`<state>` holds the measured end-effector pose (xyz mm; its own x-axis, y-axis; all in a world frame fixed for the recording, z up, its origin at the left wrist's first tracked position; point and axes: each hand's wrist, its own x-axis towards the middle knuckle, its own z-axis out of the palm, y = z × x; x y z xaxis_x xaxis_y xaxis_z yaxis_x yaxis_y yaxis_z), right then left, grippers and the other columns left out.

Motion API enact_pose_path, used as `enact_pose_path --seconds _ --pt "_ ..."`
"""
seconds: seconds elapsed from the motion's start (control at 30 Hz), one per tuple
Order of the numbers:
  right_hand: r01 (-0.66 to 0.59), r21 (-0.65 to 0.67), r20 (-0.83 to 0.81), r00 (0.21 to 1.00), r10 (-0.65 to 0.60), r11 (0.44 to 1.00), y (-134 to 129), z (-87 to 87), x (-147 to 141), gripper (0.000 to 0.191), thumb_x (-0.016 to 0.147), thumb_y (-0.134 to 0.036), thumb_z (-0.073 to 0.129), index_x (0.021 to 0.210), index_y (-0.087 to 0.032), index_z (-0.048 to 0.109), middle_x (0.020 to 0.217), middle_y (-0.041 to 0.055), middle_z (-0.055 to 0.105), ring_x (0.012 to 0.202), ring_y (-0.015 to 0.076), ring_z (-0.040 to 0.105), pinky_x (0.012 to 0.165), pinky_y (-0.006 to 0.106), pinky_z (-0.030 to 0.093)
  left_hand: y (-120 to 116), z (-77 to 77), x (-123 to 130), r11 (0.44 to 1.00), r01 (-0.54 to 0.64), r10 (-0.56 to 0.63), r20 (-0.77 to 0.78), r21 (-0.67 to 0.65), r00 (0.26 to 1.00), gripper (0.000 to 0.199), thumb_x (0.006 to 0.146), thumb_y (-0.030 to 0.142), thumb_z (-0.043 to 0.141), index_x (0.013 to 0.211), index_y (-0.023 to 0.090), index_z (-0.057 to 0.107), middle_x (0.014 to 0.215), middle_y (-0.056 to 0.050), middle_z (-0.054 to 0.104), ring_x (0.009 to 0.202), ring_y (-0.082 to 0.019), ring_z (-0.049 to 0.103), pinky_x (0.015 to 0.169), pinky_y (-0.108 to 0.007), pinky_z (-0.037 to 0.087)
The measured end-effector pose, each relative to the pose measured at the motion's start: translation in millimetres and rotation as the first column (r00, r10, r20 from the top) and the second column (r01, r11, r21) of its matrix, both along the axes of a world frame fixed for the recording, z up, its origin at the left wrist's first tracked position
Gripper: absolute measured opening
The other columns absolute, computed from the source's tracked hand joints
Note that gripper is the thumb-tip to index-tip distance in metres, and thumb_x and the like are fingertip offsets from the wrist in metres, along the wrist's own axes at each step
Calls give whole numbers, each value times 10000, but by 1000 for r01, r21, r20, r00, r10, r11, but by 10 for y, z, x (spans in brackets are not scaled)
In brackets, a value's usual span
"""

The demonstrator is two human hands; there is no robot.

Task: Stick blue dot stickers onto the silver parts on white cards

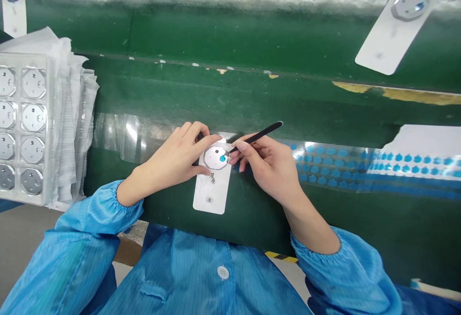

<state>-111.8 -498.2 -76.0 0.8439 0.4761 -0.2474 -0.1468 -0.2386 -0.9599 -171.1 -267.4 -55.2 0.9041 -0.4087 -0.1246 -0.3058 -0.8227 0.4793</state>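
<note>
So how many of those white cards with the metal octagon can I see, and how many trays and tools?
White cards with a metal octagon: 3 (under the hands, upper right, upper left)
Stacks of trays holding octagon parts: 1
Black tweezers: 1, in the right hand
Total: 5

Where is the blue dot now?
The blue dot sits at centre frame on the octagonal disc, at the tweezers' tip, between left hand and right hand.
</note>
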Motion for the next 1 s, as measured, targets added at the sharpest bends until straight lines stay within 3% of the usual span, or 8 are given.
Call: enact_pose_path --seconds 0.17,0.27,0.33,0.4,0.47,0.57,0.67,1.0 --pt "-42 -26 149 988 45 999 -6 16 -86 323 1027 -533 617 1007 -216 681 748 25 715 609 186 690 579 332 596 -26 37 -26 999 -21 21 -4 31 1000 708 882 266 805 1450 180 390 1302 -145 536 1151 -322 501 974 -469 469" --pt "85 20 238 967 -87 996 8 26 -113 310 1034 -523 603 974 -228 676 800 33 693 662 190 680 619 343 585 -21 57 -22 999 -44 45 -22 30 999 655 841 262 845 1364 175 459 1263 -142 537 1148 -333 486 973 -497 466" --pt "175 87 343 919 -195 981 11 37 -114 301 1051 -497 570 936 -232 655 901 62 682 800 217 689 714 369 587 -12 65 -14 993 -79 73 -70 -90 995 555 831 242 852 1260 193 504 1239 -119 554 1132 -311 504 966 -482 472" --pt "210 166 390 883 -260 963 6 57 -111 271 1066 -461 539 947 -236 632 1020 82 664 917 235 676 806 395 578 -10 67 -6 933 -174 116 -196 -315 974 462 864 224 812 1202 215 497 1186 -83 597 1042 -253 571 881 -407 507" --pt "179 191 338 911 -236 965 2 84 -115 225 1073 -433 533 1030 -240 640 1082 79 651 940 224 659 832 384 564 -24 62 -3 791 -319 138 -357 -521 924 423 893 241 778 1190 231 477 1113 -51 634 927 -199 626 758 -326 518" --pt "34 176 100 994 -52 984 15 115 -138 262 1049 -469 578 1130 -235 666 1066 69 674 926 212 656 775 334 557 -67 44 -6 593 -474 156 -484 -651 861 445 882 307 797 1195 233 489 1077 -41 640 897 -182 657 705 -287 531" --pt "-40 234 -143 987 75 971 53 116 -170 340 980 -521 678 1113 -207 677 968 58 695 824 200 665 654 290 542 -112 22 -15 477 -519 164 -508 -709 845 464 869 314 820 1202 223 510 1100 -42 617 928 -173 651 757 -292 566" --pt "56 238 -260 966 8 970 108 74 -199 388 905 -559 759 919 -180 677 790 36 680 635 159 622 523 247 471 -232 -14 -82 441 -513 163 -497 -736 853 482 874 307 823 1231 229 507 1143 -47 590 935 -164 637 767 -284 571"
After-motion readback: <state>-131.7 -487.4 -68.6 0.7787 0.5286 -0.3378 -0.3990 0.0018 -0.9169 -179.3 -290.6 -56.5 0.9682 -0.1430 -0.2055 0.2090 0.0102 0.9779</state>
